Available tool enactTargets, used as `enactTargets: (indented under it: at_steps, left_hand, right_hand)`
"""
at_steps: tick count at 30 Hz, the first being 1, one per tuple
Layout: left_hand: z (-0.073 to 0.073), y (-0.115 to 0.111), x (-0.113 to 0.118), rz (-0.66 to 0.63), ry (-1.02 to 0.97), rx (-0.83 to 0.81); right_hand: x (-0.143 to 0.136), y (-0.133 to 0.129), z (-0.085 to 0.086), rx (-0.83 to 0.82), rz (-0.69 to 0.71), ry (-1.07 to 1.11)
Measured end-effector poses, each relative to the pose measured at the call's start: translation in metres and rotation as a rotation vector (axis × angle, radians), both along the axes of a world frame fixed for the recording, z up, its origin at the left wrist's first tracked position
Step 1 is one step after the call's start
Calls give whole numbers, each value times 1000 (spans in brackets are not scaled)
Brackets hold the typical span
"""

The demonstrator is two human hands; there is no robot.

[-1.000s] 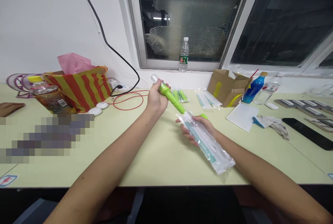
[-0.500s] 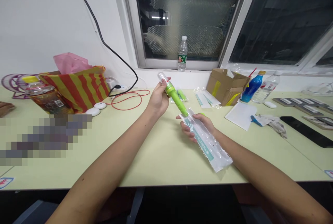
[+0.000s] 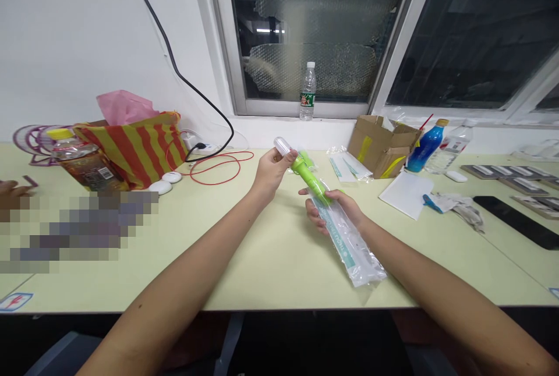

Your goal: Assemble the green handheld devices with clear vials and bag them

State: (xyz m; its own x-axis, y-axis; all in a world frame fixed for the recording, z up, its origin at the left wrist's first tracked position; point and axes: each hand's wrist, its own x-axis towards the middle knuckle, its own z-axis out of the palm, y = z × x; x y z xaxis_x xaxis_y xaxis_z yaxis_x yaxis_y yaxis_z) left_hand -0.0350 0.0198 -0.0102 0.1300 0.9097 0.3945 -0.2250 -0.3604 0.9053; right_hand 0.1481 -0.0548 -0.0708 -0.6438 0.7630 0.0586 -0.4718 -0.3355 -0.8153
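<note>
My left hand [image 3: 271, 171] pinches a bright green tube with a clear domed end [image 3: 308, 174] near that dome. The tube slants down to the right, and its lower end sits inside the mouth of a clear plastic bag [image 3: 349, 248] with a teal printed strip. Around the top of this bag closes my right hand [image 3: 336, 208], with the thumb on the front and fingers behind. The bag hangs tilted toward the table's front edge. Just behind the tube, another bright green item in clear wrapping [image 3: 307, 159] lies on the table, partly hidden.
Flat plastic bags [image 3: 349, 165] lie beside an open cardboard box [image 3: 382, 146]. To the right are a blue bottle [image 3: 428, 146], white paper [image 3: 400, 194], gloves [image 3: 458, 207] and a black slab [image 3: 515, 222]. At left stand a striped bag [image 3: 135, 152], a drink bottle [image 3: 89, 163] and another person's hand [image 3: 13, 197].
The green tube has slid further down into the plastic bag. My left hand moved slightly down and right with it, while my right hand stays on the bag.
</note>
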Motion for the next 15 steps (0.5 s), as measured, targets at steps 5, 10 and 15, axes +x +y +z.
enactTargets:
  at_steps: [5, 10, 15]
  left_hand:
    - [0, -6, 4, -50, 83, 18]
    - [-8, -5, 8, -88, 48, 32]
    - [-13, -6, 11, -103, 35, 55]
  right_hand:
    - [-1, 2, 0, 21, -4, 8]
    - [-2, 2, 1, 39, -20, 22]
    - [-3, 2, 1, 44, -20, 19]
